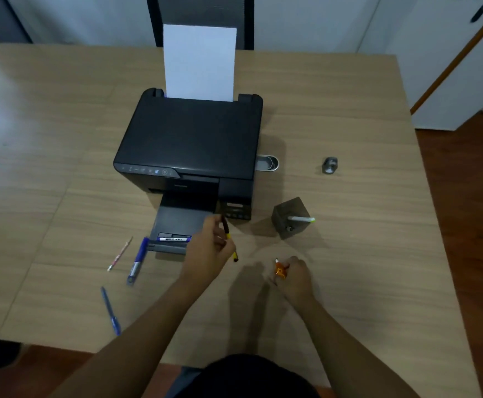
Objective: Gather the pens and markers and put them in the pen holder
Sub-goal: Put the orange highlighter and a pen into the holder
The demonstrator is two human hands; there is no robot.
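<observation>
Your left hand (pixel 210 248) is closed around a dark pen with yellow bands (pixel 228 238), held above the table (pixel 349 282) just in front of the printer (pixel 190 145). Your right hand (pixel 295 275) is fisted on an orange marker (pixel 279 270), its white tip poking out toward the left.

The pen holder (pixel 289 218), a dark square box, sits right of the printer's front corner, tipped on its side; a white marker with a green tip (pixel 302 219) sticks out of its mouth.

Still loose: a white-and-blue marker (pixel 174 239) lying across the printer's output tray (pixel 174 228); a purple marker (pixel 138 259) just left of the tray; a thin patterned pencil (pixel 119 254) further left; a blue pen (pixel 110 310) near the table's front edge.

A small grey sharpener (pixel 330 165) sits well right of the printer. A sheet of paper (pixel 200 63) stands in the rear feed.
</observation>
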